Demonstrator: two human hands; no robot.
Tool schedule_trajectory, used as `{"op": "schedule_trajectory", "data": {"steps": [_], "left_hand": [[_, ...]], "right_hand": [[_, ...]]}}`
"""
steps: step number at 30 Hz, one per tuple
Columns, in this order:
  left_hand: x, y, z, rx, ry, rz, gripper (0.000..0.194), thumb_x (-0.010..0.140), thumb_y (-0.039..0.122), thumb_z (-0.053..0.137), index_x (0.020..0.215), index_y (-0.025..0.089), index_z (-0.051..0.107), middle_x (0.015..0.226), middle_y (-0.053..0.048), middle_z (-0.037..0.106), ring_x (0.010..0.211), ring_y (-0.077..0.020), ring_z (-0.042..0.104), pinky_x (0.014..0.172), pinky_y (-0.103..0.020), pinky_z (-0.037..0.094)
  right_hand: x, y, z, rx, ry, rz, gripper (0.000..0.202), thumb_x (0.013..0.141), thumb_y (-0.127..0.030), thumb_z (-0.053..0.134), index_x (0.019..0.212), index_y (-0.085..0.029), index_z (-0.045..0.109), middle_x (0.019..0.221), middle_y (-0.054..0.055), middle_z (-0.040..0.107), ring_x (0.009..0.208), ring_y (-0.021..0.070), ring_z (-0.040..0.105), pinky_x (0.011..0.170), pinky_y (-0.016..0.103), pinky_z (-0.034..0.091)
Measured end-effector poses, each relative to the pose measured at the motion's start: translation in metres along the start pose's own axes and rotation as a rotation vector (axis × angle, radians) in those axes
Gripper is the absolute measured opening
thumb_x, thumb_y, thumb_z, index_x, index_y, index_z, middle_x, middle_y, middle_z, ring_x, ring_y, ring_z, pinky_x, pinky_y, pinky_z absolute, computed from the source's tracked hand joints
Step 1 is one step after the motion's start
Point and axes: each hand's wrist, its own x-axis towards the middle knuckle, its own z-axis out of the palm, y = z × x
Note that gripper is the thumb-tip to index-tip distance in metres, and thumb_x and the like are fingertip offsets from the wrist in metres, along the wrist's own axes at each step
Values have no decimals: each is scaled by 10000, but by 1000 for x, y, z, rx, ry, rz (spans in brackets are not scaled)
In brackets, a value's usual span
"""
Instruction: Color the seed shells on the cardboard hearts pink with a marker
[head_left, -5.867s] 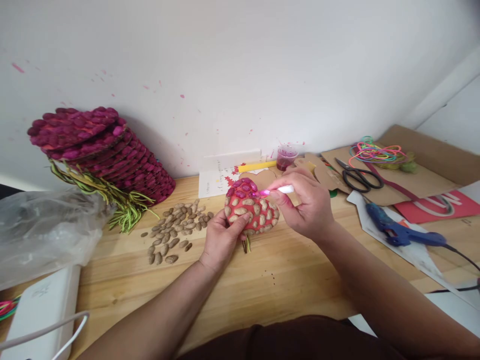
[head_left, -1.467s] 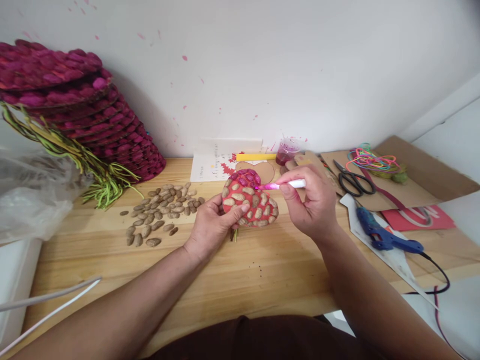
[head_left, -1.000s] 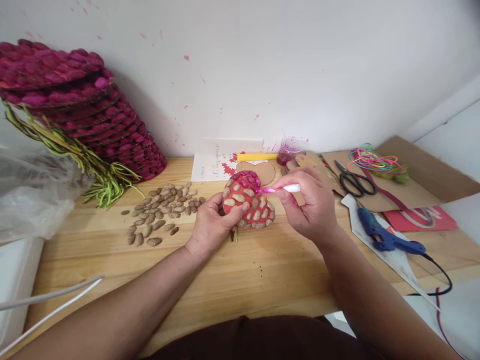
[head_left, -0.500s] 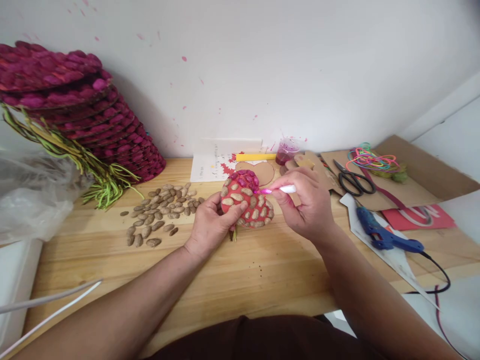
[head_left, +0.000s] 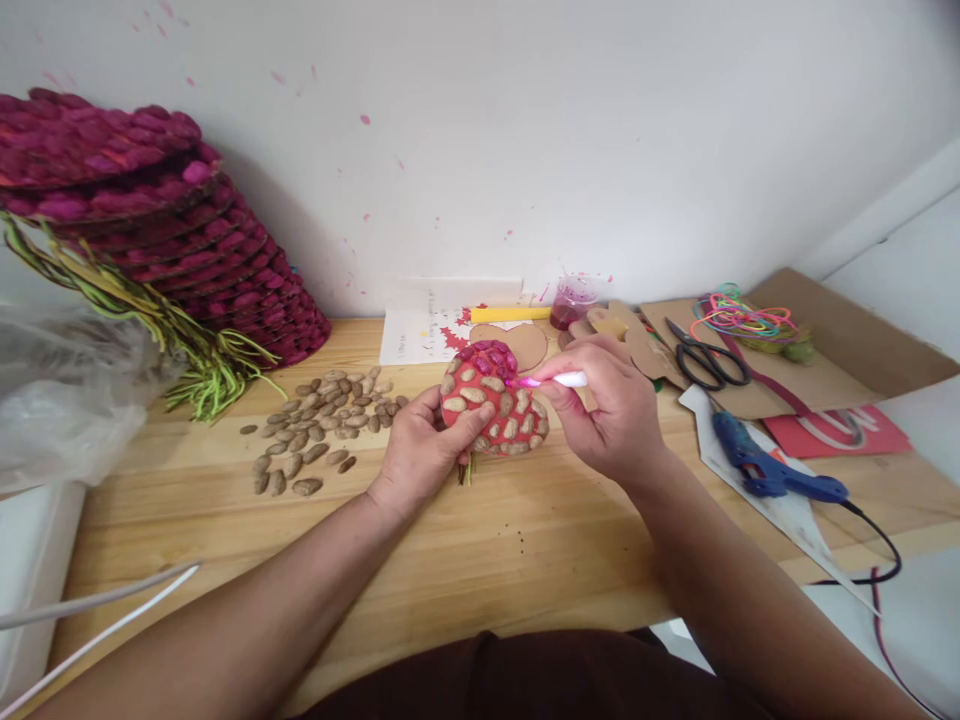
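We hold a bumpy red piece [head_left: 496,402] and a white stick [head_left: 571,379]

Our table [head_left: 450,570] is pale wood, and it stands by a white wall [head_left: 480,130] with little pink spots on it; on the far left is a tall stack [head_left: 172,210] of dark pink, bumpy shapes, with green strings [head_left: 217,375] hanging down; a clear plastic bag [head_left: 67,400] lies near it, and loose peanuts [head_left: 322,410] are spread left of the middle; by the wall we see white paper [head_left: 409,340], a yellow strip [head_left: 510,314] and a see-through cup [head_left: 574,303] with dark pink stuff in it; on the right are black scissors [head_left: 696,344], bright strings [head_left: 742,318] and a blue glue gun [head_left: 776,475].

Our left arm [head_left: 300,590] reaches in from the lower left, and our right arm [head_left: 735,570] from the lower right; they come close together in the middle, over the table.

Our left hand [head_left: 424,440] is closed on the side of the bumpy red piece, thumb on the front and fingers behind; nuts cover its face, pink at the top and tan below; our right hand [head_left: 611,410] pinches the white stick with thumb and finger, tips together; the stick's pink end is at the edge of the pink nuts; we cannot tell if it touches.
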Motion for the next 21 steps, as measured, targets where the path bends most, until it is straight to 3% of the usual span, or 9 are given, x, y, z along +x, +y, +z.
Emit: {"op": "schedule_trajectory", "data": {"steps": [13, 21], "left_hand": [[3, 1, 1, -99, 44, -17, 419, 640, 419, 966, 824, 159, 693, 654, 34, 649, 451, -55, 451, 394, -179, 368], [4, -3, -1, -105, -5, -31, 420, 637, 390, 978, 848, 156, 700, 652, 32, 661, 444, -50, 448, 397, -174, 359]], "right_hand": [[6, 3, -10, -66, 52, -6, 63, 962, -206, 616, 926, -245, 650, 832, 23, 743, 773, 202, 609, 751, 391, 466], [6, 5, -12, 65, 79, 106, 69, 982, -243, 614, 923, -237, 648, 837, 20, 715, 805, 191, 661, 767, 366, 499]]}}
